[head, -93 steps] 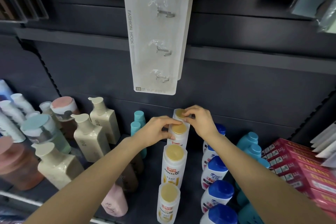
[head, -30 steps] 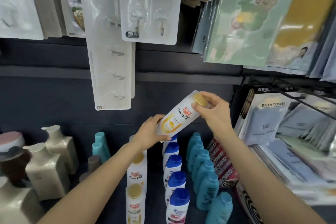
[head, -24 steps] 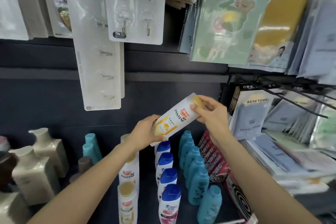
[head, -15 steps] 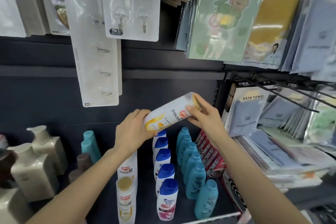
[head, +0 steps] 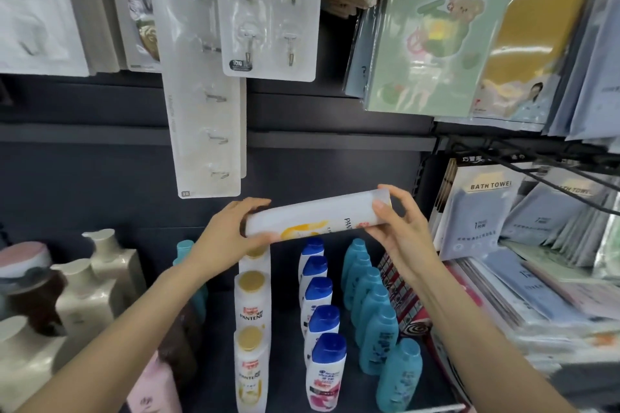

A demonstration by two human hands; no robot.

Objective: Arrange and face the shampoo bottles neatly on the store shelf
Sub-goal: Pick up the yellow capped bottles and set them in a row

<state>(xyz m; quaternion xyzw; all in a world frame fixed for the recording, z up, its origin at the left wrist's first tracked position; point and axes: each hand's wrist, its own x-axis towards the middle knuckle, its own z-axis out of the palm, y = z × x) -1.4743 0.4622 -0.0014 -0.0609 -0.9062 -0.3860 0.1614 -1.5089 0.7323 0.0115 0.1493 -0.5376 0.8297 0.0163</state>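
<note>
Both hands held one white shampoo bottle (head: 318, 216) in the air, lying almost level, with its right end a little higher than the left. The left hand (head: 228, 235) gripped the bottom end: its fingers curled over the top of the bottle and the thumb pressed from below, so the base sat inside the curve of the fingers. The right hand (head: 399, 228) gripped the cap end; its thumb lay across the front of the bottle near the label, and the other fingers wrapped behind and over the end, hiding the cap. The printed label with a yellow swirl faced forward and downward, between the two thumbs.

Directly below the left fingers stood a row of white bottles with gold caps (head: 252, 318) on the dark shelf (head: 288, 389). Under the middle of the held bottle, between the two hands, stood a row of white bottles with blue caps (head: 322, 322). Below the right fingers stood a row of teal bottles (head: 375, 318), just beside the blue-capped row. The held bottle touched none of them.
</note>
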